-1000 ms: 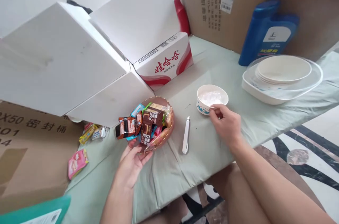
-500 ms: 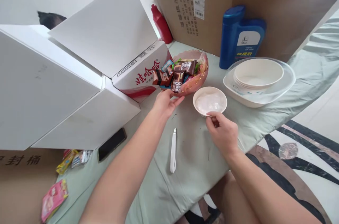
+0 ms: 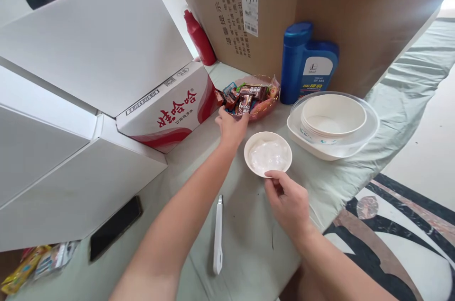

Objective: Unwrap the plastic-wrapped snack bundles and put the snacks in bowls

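My left hand (image 3: 232,126) is at the near edge of a pink scalloped dish (image 3: 266,110), its thumb and fingers spread around the rim. Wrapped sweets (image 3: 249,95) with brown, blue and red wrappers fill that dish. Closer to me stands a small white bowl (image 3: 250,164), its rim pinched between the thumb and fingers of my right hand (image 3: 289,199). Inside the bowl lies clear, crinkled plastic (image 3: 268,155). A white utility knife (image 3: 218,237) rests on the cloth between my forearms.
On the right, stacked white bowls (image 3: 334,111) sit in a clear plastic container (image 3: 371,123). Behind are a blue bottle (image 3: 307,66), a red bottle (image 3: 199,38) and a cardboard box (image 3: 270,16). White boxes (image 3: 167,116), a phone (image 3: 115,227) and snack packets (image 3: 39,263) occupy the left.
The pink dish has slid back toward the cardboard box, with my left hand moving along at its rim. My right hand stays on the white bowl. The camera view has shifted.
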`<state>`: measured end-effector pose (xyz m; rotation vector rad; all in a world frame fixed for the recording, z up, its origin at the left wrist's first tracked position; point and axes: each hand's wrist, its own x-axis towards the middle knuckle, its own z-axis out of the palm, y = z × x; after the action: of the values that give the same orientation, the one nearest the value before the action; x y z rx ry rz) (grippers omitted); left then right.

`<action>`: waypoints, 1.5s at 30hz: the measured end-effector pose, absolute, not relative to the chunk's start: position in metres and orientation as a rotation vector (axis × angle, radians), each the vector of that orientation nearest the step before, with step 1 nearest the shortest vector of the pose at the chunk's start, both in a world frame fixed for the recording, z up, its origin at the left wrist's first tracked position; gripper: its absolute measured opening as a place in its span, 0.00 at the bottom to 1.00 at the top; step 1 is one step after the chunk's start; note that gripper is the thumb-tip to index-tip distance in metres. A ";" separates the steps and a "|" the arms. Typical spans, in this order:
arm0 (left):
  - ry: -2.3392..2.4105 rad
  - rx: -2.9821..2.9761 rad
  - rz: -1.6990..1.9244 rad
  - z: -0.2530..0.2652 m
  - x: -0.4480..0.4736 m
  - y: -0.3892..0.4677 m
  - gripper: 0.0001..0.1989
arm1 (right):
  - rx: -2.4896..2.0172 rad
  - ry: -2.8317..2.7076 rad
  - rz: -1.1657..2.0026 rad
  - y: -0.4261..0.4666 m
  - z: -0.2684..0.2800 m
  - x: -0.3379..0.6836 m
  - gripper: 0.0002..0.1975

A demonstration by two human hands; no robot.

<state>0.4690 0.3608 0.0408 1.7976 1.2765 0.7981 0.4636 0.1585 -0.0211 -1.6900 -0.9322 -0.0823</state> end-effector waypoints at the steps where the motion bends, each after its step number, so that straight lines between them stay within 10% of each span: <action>1: 1.211 2.087 0.766 0.042 0.463 0.358 0.26 | -1.690 -0.936 -0.083 0.158 -0.021 0.464 0.08; 16: 1.025 2.792 0.367 0.051 0.512 0.411 0.06 | -1.682 -1.016 -0.145 0.158 -0.018 0.457 0.05; 32: 1.242 2.267 0.725 0.031 0.544 0.482 0.27 | -1.651 -1.025 -0.030 0.162 -0.017 0.460 0.07; 36: 1.049 2.192 0.941 0.045 0.478 0.440 0.08 | -1.637 -0.994 0.071 0.159 -0.021 0.459 0.09; 45: 0.188 2.895 -0.120 0.061 0.401 0.319 0.24 | -1.698 -0.966 0.218 0.158 -0.032 0.447 0.23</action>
<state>0.4011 0.3189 0.0611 2.8949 0.1876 -0.1198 0.4472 0.1581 -0.0323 -1.6982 -0.9661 0.2177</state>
